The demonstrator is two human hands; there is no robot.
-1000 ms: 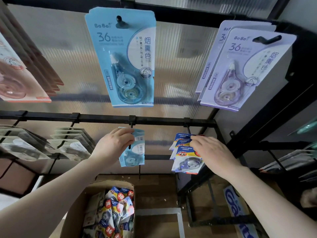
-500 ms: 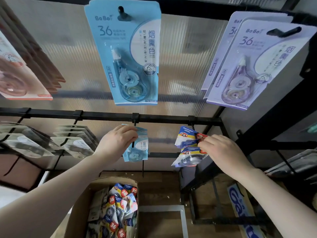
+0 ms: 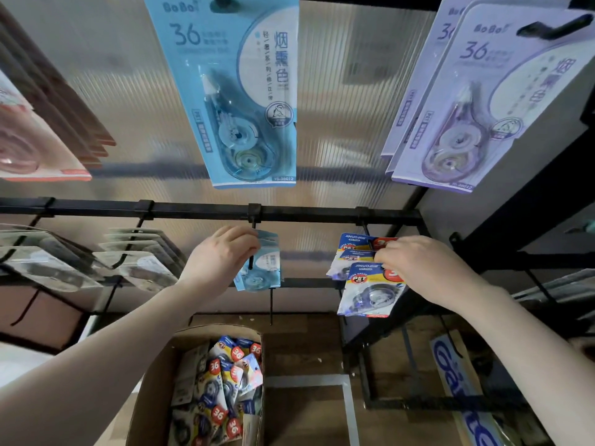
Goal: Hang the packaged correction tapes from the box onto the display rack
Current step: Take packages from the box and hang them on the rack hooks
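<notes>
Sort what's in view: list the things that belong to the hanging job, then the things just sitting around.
Part of the job:
cardboard box of packs
JINUO packs on the right hook
right hand, gripping the front one
left hand, holding the small blue pack
black rail

Just there:
large blue BoBo card
purple BoBo cards
pink packs
clear packs

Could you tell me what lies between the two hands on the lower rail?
In the head view, only a small blue packet, gripped by the left hand; bare backing up to the right hand.
</notes>
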